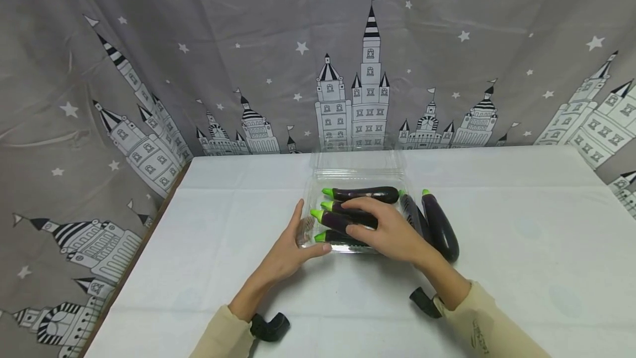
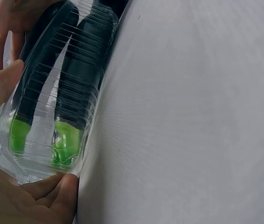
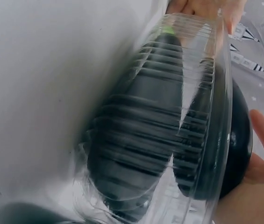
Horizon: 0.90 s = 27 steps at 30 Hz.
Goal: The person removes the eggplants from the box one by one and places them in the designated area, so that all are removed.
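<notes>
A clear plastic clamshell container [image 1: 309, 195] lies with its lid raised at the back, holding several dark eggplants with green stem ends pointing left. My left hand [image 1: 285, 250] holds its front-left corner, thumb at the front rim and fingers along the left end. My right hand [image 1: 392, 231] reaches in from the right and grips an eggplant [image 1: 333, 221], thumb on the near side and fingers over the far side. That eggplant's right end is hidden under the hand. The right wrist view shows a rounded eggplant end [image 3: 240, 135] above the rim beside the thumb.
Just right of the container lie an eggplant [image 1: 441, 228] and another [image 1: 413, 214] partly behind the right hand. A white cloth covers the table [image 1: 536, 247]. Behind it hangs a grey curtain [image 1: 278, 26] printed with castles and stars. Black wrist mounts [image 1: 270, 327] sit below both wrists.
</notes>
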Motion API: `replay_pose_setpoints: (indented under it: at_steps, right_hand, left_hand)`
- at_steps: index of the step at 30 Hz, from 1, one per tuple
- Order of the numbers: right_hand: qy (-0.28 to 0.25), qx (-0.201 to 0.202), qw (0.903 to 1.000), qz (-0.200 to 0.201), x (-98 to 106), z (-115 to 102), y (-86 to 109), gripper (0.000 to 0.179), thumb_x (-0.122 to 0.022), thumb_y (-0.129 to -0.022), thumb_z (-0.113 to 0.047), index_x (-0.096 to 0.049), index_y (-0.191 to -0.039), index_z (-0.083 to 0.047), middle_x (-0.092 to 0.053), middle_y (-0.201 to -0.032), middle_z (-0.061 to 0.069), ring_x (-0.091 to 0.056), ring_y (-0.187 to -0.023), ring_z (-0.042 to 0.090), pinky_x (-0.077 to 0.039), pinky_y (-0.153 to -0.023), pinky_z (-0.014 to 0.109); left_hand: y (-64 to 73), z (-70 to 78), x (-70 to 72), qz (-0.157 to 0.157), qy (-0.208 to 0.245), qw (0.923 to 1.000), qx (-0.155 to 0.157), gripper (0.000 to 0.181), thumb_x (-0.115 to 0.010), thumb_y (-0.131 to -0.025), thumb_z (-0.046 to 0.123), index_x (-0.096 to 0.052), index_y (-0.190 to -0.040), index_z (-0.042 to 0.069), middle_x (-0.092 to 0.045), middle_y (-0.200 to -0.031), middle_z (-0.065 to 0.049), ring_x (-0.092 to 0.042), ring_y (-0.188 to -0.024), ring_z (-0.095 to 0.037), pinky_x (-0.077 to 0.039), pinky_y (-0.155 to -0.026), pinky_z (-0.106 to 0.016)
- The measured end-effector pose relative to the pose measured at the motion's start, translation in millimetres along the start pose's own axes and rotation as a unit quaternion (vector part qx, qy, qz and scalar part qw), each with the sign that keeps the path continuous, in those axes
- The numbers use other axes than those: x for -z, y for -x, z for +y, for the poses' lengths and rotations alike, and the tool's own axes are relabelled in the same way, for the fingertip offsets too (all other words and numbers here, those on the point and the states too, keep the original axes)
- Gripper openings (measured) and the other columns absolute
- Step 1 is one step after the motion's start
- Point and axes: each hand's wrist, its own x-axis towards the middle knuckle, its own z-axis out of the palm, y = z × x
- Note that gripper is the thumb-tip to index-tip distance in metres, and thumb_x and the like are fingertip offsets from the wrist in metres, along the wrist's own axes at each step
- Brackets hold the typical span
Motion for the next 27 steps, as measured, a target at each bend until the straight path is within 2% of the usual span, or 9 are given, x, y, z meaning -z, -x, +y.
replay_pose_setpoints:
  at_steps: [8, 16, 27]
  right_hand:
    - [0.009, 0.001, 0.9998, -0.02, 2.1, 4.1, 0.6, 0.043, -0.074, -0.088, -0.018, -0.064, -0.129, -0.012, -0.062, -0.13, -0.001, -0.051, -0.127, 0.021, -0.039, -0.105, 0.047]
    - [0.01, -0.004, 0.9993, -0.034, 3.0, 5.3, 0.7, 0.043, -0.071, -0.085, -0.009, -0.065, -0.127, -0.013, -0.062, -0.129, -0.001, -0.052, -0.125, 0.021, -0.04, -0.103, 0.049]
    - [0.028, 0.005, 0.9992, -0.029, 1.6, 6.8, -0.7, 0.041, -0.07, -0.085, -0.005, -0.066, -0.125, -0.011, -0.063, -0.127, 0.002, -0.054, -0.123, 0.022, -0.043, -0.101, 0.047]
  left_hand:
    - [0.4, 0.5, 0.6, -0.002, 0.004, 1.0, 0.005, 0.115, -0.081, -0.081, 0.039, 0.0, -0.16, 0.023, -0.027, -0.158, -0.017, -0.023, -0.145, -0.035, -0.017, -0.113, -0.06]
    - [0.9, 1.2, 0.8, 0.0, 0.001, 1.0, 0.005, 0.116, -0.081, -0.08, 0.04, 0.0, -0.16, 0.022, -0.027, -0.158, -0.018, -0.023, -0.145, -0.036, -0.017, -0.112, -0.061]
    - [0.3, 0.7, 0.9, -0.001, -0.002, 1.0, 0.003, 0.117, -0.081, -0.079, 0.044, 0.0, -0.16, 0.022, -0.027, -0.158, -0.018, -0.022, -0.145, -0.036, -0.017, -0.112, -0.062]
